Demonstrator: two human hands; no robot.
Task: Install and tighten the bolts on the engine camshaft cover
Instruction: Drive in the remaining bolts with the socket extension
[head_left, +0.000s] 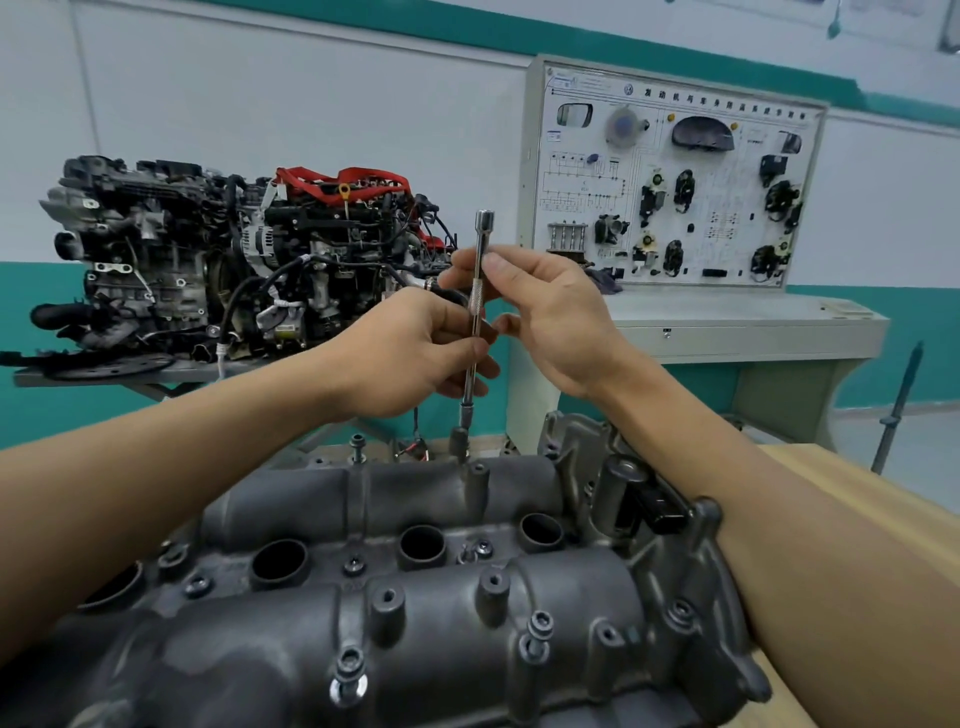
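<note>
- Workshop setting: white and teal wall (260, 104), a wired teaching board (675, 176) at back right, a complete engine (208, 260) on a stand at back left.
- Work piece: the grey cover (415, 613) lies on a wooden bench (831, 493) directly below me and fills the lower half of the view.
- Tool: a slim steel bar (480, 234) stands nearly upright, its top leaning a touch to the right. The socket (460, 439) on its lower end sits at the cover's far edge. I judge a bolt to be under it, though the socket hides it.
- Key relation: that seat lies straight down the bar from both grips, so any turning goes about this upright axis. My left hand (415, 353) is the lower one and nearer the seat; my right hand (550, 312) is above it.
- Grip, left: thumb and fingertips pinch the bar at mid-length.
- Grip, right: thumb and fingers pinch the bar just above the left hand, and the bar's upper end stands free above the thumb.
- Other fasteners: a far-left bolt (357, 447) stands proud, and so do the near bolts (349, 670) along the front edge. I judge none of them run down yet.
- Judgement: the step in hand is spinning the far fastener down by finger. The risk is the bar tipping off its axis.
</note>
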